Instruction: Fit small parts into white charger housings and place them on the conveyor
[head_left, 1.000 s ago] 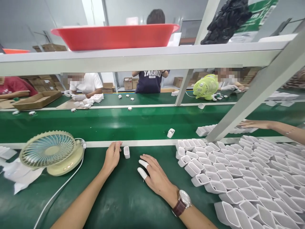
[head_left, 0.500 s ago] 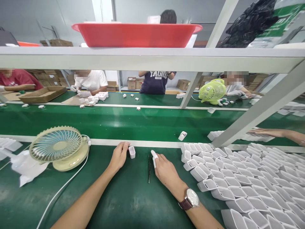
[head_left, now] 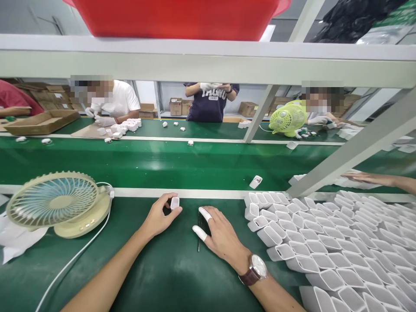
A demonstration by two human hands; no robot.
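Note:
My left hand (head_left: pixel 159 214) pinches a small white plastic case (head_left: pixel 174 203) between thumb and fingers, lifted just off the green bench. My right hand (head_left: pixel 218 234), with white finger cots on thumb and forefinger and a watch on the wrist, lies spread over a pair of thin black tweezers (head_left: pixel 198 232) on the bench, fingers touching them. A big heap of the same white cases (head_left: pixel 325 247) lies at the right.
A cream desk fan (head_left: pixel 56 208) with a white cable stands at the left. One white case (head_left: pixel 256 181) lies on the green conveyor belt (head_left: pixel 162 167) beyond. Another person's arm (head_left: pixel 380 180) reaches in at the right. Workers stand across the belt. A slanted grey post (head_left: pixel 344 151) crosses the right.
My left hand has picked up the white case from the bench. My right hand has spread out over the tweezers. The camera has tilted down a little.

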